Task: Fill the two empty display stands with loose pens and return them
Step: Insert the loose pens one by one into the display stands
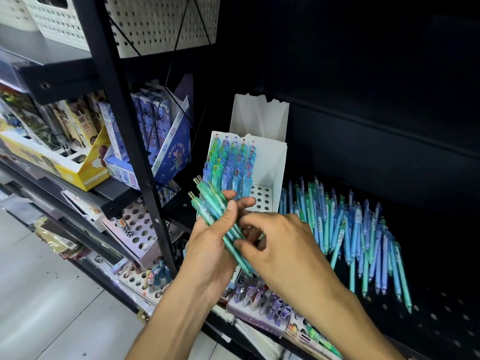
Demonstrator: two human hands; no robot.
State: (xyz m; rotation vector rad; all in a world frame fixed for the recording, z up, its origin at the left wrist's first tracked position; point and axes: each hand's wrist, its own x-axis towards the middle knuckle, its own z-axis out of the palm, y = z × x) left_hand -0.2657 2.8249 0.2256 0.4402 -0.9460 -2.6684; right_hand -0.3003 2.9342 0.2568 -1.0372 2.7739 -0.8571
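Note:
A white cardboard display stand [272, 162] sits on the dark shelf, its upper rows holding blue and green pens and its lower holes bare. My left hand [210, 245] grips a bundle of green pens [215, 203] in front of the stand, thumb across them. My right hand [283, 245] reaches over from the right and pinches one pen of that bundle near its lower end. A heap of loose blue and green pens [358, 235] lies on the shelf to the right of the stand.
A black upright post [135, 141] separates this shelf from the left bays, which hold a yellow box [85, 172], blue pen boxes [153, 120] and perforated stands [140, 229]. More pen displays [262, 300] stand on the lower shelf. White baskets [161, 22] sit above.

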